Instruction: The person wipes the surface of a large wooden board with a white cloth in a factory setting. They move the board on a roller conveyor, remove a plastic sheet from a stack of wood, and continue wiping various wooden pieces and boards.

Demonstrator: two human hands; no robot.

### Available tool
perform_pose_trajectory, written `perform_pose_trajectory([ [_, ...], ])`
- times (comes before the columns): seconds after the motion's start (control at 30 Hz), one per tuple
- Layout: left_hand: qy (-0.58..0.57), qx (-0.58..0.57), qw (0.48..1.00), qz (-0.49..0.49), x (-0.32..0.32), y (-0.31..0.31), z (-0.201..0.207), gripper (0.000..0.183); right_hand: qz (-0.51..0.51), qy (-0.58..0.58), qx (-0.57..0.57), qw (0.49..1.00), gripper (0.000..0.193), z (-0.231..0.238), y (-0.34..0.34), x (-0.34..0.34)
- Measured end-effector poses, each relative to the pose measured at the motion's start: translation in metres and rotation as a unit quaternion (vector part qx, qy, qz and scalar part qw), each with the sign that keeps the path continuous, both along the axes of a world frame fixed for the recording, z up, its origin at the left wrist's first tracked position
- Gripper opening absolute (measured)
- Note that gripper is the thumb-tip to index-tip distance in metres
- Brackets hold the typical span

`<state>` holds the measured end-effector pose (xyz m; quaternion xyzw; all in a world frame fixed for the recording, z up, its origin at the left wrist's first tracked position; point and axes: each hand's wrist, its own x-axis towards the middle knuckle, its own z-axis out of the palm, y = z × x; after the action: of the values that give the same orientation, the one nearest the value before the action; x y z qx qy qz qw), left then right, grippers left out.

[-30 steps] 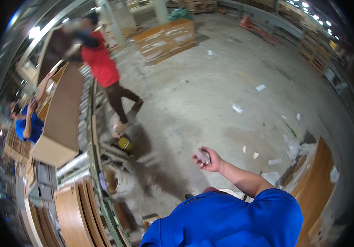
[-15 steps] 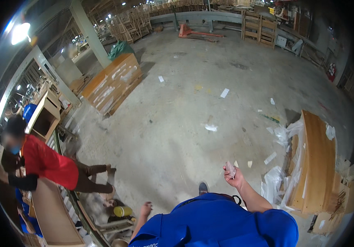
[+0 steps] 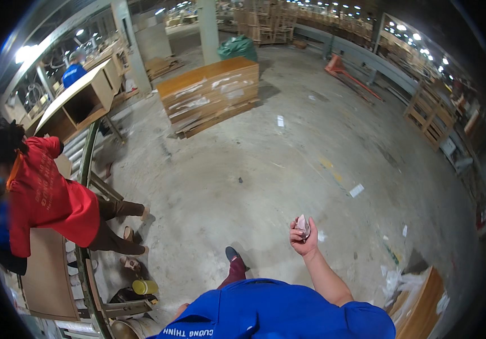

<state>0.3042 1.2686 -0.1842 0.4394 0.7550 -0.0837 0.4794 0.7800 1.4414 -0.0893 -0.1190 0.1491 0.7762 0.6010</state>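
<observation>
head view: right hand (image 3: 305, 240) raised over a concrete floor (image 3: 243, 169), fingers closed around a small crumpled whitish scrap (image 3: 301, 225).
the left hand is out of sight. a co-worker in a red shirt (image 3: 48, 198) leans at a roller conveyor (image 3: 88, 169) well to the left; a stack of wooden panels (image 3: 212, 96) lies beyond.

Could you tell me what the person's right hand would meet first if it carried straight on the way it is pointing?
Probably nothing close: the right hand, holding a small crumpled wrapper, points over bare concrete floor. Depth is unclear.
</observation>
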Motion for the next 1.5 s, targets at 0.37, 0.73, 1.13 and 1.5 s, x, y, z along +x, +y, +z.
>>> perform_pose_trajectory([
  [0.37, -0.014, 0.111, 0.975, -0.194, 0.014, 0.410, 0.008, 0.039, -0.100, 0.002, -0.002, 0.995, 0.049, 0.024, 0.239, -0.028],
  [0.73, -0.060, 0.174, 0.967, -0.174, 0.083, 0.741, 0.047, 0.034, -0.045, 0.034, 0.009, 0.998, 0.037, 0.012, 0.529, 0.001],
  [1.13, 0.013, 0.054, 0.989, 0.139, -0.021, 0.779, 0.008, 0.033, 0.255, -0.015, 0.067, 0.965, 0.033, 0.024, 0.896, -0.117],
  [1.5, -0.008, 0.223, 0.968, 0.112, -0.146, 1.072, -0.015, 0.041, 0.227, -0.132, 0.073, 0.962, 0.030, 0.039, 1.128, -0.254],
])
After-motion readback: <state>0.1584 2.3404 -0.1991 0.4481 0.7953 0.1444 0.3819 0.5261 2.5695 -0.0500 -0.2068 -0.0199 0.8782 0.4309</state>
